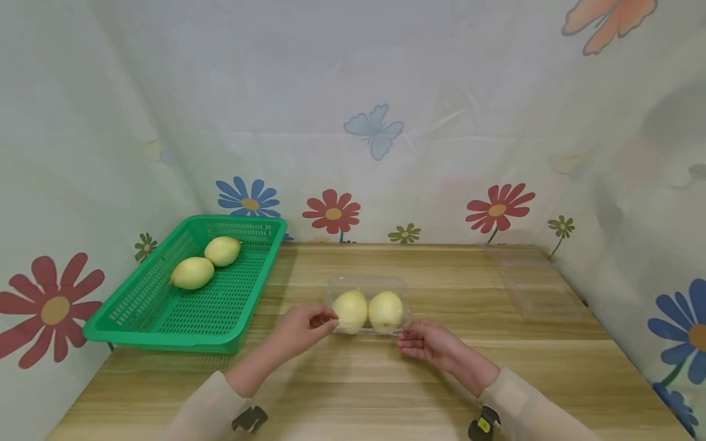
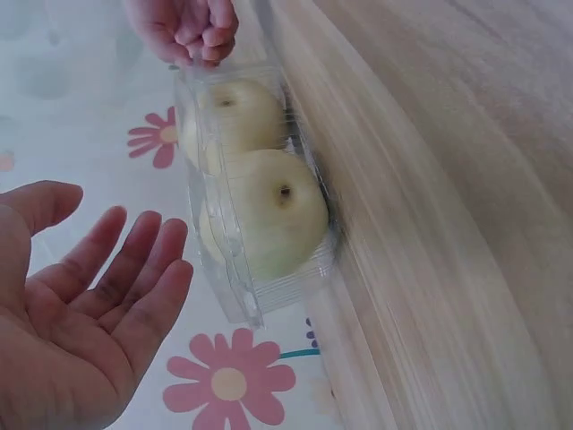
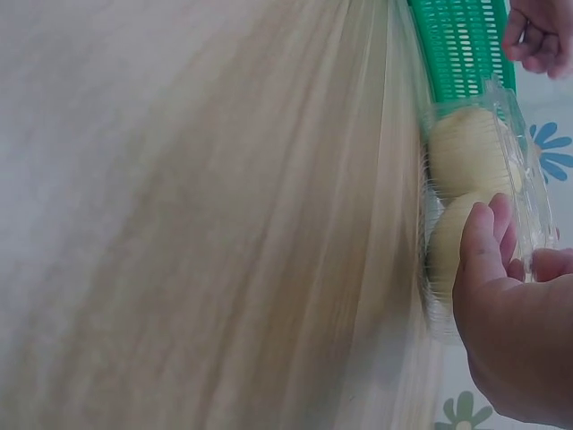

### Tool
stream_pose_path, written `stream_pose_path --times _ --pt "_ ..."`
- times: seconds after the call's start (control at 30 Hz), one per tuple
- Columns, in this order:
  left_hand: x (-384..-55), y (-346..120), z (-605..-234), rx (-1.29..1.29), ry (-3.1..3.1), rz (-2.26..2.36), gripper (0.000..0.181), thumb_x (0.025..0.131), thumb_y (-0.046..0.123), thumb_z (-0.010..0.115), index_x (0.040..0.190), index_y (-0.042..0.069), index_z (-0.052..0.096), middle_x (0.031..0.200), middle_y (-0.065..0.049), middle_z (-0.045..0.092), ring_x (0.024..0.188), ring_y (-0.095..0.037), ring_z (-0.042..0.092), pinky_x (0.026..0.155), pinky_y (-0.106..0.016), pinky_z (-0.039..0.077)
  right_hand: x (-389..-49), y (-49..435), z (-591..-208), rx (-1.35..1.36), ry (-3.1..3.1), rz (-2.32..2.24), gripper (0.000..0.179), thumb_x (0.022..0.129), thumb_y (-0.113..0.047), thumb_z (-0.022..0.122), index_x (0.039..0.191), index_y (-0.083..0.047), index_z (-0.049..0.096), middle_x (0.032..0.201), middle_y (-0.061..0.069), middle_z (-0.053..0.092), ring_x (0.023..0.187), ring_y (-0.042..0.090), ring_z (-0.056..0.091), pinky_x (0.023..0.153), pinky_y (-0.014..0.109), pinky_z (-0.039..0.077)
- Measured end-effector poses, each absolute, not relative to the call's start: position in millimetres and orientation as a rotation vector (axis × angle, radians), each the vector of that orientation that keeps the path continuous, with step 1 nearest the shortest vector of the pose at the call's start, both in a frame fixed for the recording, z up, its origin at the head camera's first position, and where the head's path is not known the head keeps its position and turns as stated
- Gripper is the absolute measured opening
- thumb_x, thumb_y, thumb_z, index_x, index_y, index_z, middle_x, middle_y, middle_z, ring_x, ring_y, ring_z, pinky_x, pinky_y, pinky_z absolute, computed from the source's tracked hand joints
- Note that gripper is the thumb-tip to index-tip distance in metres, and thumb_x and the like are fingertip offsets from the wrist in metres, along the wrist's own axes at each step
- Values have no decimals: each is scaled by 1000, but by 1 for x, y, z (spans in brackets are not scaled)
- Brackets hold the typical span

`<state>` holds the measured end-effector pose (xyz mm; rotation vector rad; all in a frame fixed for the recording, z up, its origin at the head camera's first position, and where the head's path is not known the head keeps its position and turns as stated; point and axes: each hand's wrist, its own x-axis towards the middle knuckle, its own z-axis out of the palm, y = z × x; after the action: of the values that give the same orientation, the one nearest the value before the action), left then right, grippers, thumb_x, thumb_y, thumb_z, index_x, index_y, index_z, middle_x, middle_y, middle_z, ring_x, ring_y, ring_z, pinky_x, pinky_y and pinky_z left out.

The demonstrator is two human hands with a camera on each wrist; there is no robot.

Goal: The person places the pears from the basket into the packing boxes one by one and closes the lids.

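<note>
In the head view a clear plastic box [image 1: 380, 283] with its lid down lies mid-table. Inside, side by side, are two pale yellow pears [image 1: 351, 310]. My left hand [image 1: 309, 327] is at the box's front left corner, and the left wrist view shows its fingers spread loosely with a gap to the plastic. My right hand [image 1: 432, 347] pinches the front rim at the right corner; in the right wrist view its fingers [image 3: 483, 244] are on the side of the box, with the thumb across the rim.
A green plastic basket [image 1: 254, 306] stands on the left of the table, holding two more pears [image 1: 192, 273]. Further clear plastic boxes [image 1: 524, 282] lie at the right back. A flowered cloth [image 1: 419, 184] hangs behind the wooden table [image 1: 358, 392].
</note>
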<state>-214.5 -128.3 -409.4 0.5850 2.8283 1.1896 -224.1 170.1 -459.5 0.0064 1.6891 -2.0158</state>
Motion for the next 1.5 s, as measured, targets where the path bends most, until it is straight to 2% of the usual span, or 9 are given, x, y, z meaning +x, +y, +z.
stream_pose_path --times 0.4,0.67,0.93,1.17,1.5 --pt "-204 -149 -416 649 2733 1224 23 100 21 66 109 2 74 101 -9 76 85 -9 60 71 -19 51 -223 166 -460 -20 1698 -2025 14 105 -7 46 99 -7 59 84 -4 70 82 6 72 80 21 62" --pt "-204 -154 -417 685 2732 1205 18 99 18 66 105 3 75 95 -7 74 79 -5 56 68 -19 50 -225 160 -459 -6 1708 -2034 13 105 -8 46 99 -6 58 86 -3 70 83 8 71 81 23 62" --pt "-202 -154 -420 757 2724 1225 19 98 15 67 105 -1 74 92 -7 74 77 0 54 66 -18 49 -230 151 -458 33 1742 -2041 12 105 -8 45 102 -3 56 85 -2 67 83 9 70 80 23 62" --pt "-198 -154 -417 730 2721 1203 21 99 18 66 106 0 74 94 -7 74 79 0 55 68 -18 49 -237 141 -457 98 1739 -2071 13 104 -6 46 99 -2 57 83 -1 67 80 10 70 79 24 62" --pt "-197 -155 -418 723 2707 1194 19 98 18 66 104 1 73 89 -4 72 74 1 52 64 -18 47 -249 125 -455 157 1751 -2085 11 103 -5 45 106 2 54 81 -1 65 77 10 69 76 23 61"
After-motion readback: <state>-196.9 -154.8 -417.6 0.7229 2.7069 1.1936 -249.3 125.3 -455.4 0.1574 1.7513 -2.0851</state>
